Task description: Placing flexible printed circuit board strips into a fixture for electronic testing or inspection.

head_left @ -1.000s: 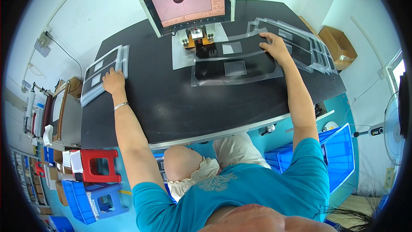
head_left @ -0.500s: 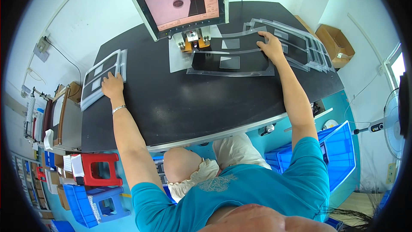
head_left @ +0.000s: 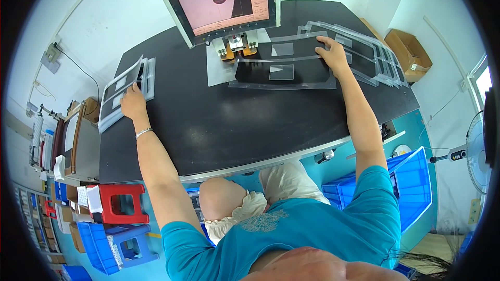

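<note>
On the left of the black table lies a stack of clear plastic sheets [head_left: 149, 89] with paler rectangles. My left hand [head_left: 134, 103] pinches the right edge of the top sheet [head_left: 136, 68], whose edge is bent up off the stack. Over at the right, a clear sheet [head_left: 284, 86] with two rectangular windows reaches under the camera fixture [head_left: 237, 49]. My right hand [head_left: 334, 56] has its thumb and fingers closed on that sheet's right end. Above the fixture, a monitor [head_left: 224, 2] shows a magnified pink area with a dark oval and a red crosshair.
Several clear sheets [head_left: 377, 54] lie overlapped at the table's right end, beyond my right hand. A cardboard box [head_left: 409, 54] stands past that edge. Blue bins [head_left: 411, 192] sit low at the right, a red stool [head_left: 122, 203] at the left. A fan [head_left: 476, 151] is far right.
My left fingers have drawn together at the top sheet's edge and raised it. My right hand and its sheet have shifted slightly, and the oval on the monitor has moved up and right.
</note>
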Motion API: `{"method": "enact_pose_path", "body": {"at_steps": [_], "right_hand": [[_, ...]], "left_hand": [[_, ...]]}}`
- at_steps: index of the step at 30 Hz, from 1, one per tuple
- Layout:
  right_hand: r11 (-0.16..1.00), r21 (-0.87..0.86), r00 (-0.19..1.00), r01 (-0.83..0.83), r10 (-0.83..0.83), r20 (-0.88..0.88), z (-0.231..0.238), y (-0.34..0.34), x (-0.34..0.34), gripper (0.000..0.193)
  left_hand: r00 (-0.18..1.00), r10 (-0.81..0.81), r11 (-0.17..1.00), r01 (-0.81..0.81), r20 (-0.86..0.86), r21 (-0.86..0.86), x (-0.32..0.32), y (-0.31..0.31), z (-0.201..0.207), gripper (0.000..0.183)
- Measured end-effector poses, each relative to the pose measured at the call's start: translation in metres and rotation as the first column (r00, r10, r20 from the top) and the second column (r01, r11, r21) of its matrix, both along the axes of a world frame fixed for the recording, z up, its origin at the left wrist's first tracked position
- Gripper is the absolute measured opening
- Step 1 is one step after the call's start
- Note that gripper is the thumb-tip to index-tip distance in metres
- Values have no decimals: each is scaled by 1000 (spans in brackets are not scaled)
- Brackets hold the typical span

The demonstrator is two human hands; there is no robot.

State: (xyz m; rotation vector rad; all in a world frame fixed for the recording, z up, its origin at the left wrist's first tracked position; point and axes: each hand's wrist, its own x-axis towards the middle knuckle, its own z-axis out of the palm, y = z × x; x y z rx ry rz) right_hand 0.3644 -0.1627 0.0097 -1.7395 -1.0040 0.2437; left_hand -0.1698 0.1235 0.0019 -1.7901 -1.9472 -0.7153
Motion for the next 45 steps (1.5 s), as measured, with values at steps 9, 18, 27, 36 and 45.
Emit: {"method": "enact_pose_path", "body": {"at_steps": [9,18,27,36,45], "right_hand": [[964,95,911,247,-265,316,-5,10,-3,45],[960,104,897,262,-282,341,-15,10,3,43],[969,113,909,220,-246,337,-10,7,2,47],[967,38,914,254,-253,316,-12,9,1,49],[961,56,883,271,-272,382,-13,9,-1,48]], "left_hand": [[957,-287,900,287,-49,329,11,-21,24,16],[652,-696,689,724,-299,-25,137,-113,15,21],[491,-860,507,855,-140,-113,146,-127,-1,29],[474,-863,502,844,-174,-190,149,-140,4,35],[469,-868,496,838,-163,-228,153,-151,5,38]]}}
